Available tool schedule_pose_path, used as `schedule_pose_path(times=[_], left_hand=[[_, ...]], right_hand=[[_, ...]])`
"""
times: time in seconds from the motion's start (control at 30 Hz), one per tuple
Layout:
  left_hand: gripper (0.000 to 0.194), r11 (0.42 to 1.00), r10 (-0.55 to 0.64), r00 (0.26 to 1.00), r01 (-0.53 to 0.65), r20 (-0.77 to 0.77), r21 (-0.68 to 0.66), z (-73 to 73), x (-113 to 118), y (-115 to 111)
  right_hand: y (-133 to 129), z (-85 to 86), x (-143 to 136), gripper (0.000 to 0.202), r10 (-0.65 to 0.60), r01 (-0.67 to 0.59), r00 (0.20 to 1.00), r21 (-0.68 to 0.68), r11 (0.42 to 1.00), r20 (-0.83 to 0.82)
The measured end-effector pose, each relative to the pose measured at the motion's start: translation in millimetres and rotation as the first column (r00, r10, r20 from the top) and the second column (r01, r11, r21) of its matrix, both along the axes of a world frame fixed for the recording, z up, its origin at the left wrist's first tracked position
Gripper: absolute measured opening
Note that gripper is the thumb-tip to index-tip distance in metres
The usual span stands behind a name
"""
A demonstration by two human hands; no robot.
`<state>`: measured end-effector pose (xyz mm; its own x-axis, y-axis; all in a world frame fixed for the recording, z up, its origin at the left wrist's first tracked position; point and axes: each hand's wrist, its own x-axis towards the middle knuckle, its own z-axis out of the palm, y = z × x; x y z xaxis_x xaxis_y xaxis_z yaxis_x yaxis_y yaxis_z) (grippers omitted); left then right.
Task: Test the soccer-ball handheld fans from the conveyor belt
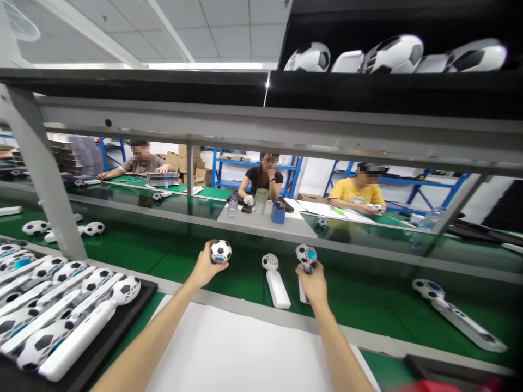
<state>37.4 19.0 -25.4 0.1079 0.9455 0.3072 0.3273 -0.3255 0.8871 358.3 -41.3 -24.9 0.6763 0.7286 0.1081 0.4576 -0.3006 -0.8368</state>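
While the left hand (207, 265) has its fingers curled round a black-and-white football-patterned ball (221, 251) in the middle of the frame, the right hand (314, 283), right of centre, grips a ball-headed device (306, 255) just below its ball, the white handle pointing down toward the lower edge. Between the two hands, touched by neither, a second ball-headed device (278, 288) lies on the green belt (243, 280); its long axis slants from the ball at upper left to the handle end at lower right, and the right hand is clearly nearer to it. Whether a handle hangs from the left hand's ball cannot be told. Well apart, another device (461, 318) lies at right, and a black tray (141, 305) of similar devices fills the lower left.
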Motion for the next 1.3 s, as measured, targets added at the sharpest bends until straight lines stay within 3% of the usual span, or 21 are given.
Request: schedule_pose_path(times=[0.13,0.2,0.3,0.4,0.53,0.63,0.73,0.9,0.97,1.1,1.23,1.3], left_hand=[[0.028,0.989,-0.083,0.989,0.097,0.125,-0.111,-11.2,8.7,-0.7],[0.025,0.984,-0.052,0.977,0.086,0.208,-0.156,-11.1,11.0,0.1],[0.026,0.951,0.01,0.941,0.095,0.339,-0.293,-6.3,8.8,2.4],[0.025,0.859,0.05,0.887,0.197,0.459,-0.473,1.8,3.3,1.9],[0.017,0.734,0.053,0.775,0.398,0.63,-0.551,22.5,2.3,-8.4],[0.01,0.674,0.046,0.675,0.523,0.736,-0.522,46.6,8.9,-24.5],[0.013,0.651,0.049,0.596,0.59,0.801,-0.478,72.5,17.8,-46.7],[0.029,0.648,0.012,0.512,0.65,0.859,-0.397,106.9,28.4,-85.6],[0.033,0.641,-0.002,0.483,0.673,0.875,-0.37,116.0,29.4,-97.4],[0.046,0.572,-0.047,0.372,0.771,0.927,-0.281,129.2,24.6,-112.5],[0.056,0.449,-0.216,0.21,0.889,0.954,-0.094,135.4,15.9,-121.8],[0.057,0.421,-0.311,0.115,0.907,0.943,0.028,135.5,13.4,-125.5]], right_hand=[[-2.2,-3.3,-11.2,0.047,0.019,-0.019,0.982,-0.004,1.0,0.19],[-0.4,-1.8,-19.1,0.043,0.134,-0.127,0.962,-0.045,0.991,0.238],[2.7,-7.0,-30.4,0.034,0.363,-0.329,0.911,-0.185,0.926,0.194],[2.1,-15.7,-35.3,0.035,0.429,-0.394,0.899,-0.265,0.88,0.089],[-0.5,-11.0,-26.9,0.034,0.369,-0.384,0.923,-0.237,0.892,-0.108],[-1.8,3.8,-17.5,0.027,0.336,-0.409,0.877,-0.168,0.897,-0.343],[-4.8,21.7,-15.1,0.026,0.345,-0.431,0.771,-0.041,0.901,-0.535],[-21.6,63.6,-33.5,0.018,0.486,-0.398,0.611,0.288,0.871,-0.625],[-34.7,84.4,-45.0,0.013,0.567,-0.384,0.562,0.417,0.824,-0.602],[-66.2,120.2,-66.2,0.03,0.698,-0.402,0.443,0.572,0.715,-0.563],[-91.9,138.5,-81.1,0.038,0.764,-0.411,0.299,0.645,0.644,-0.572],[-101.1,142.9,-87.3,0.037,0.791,-0.401,0.2,0.689,0.604,-0.578]])
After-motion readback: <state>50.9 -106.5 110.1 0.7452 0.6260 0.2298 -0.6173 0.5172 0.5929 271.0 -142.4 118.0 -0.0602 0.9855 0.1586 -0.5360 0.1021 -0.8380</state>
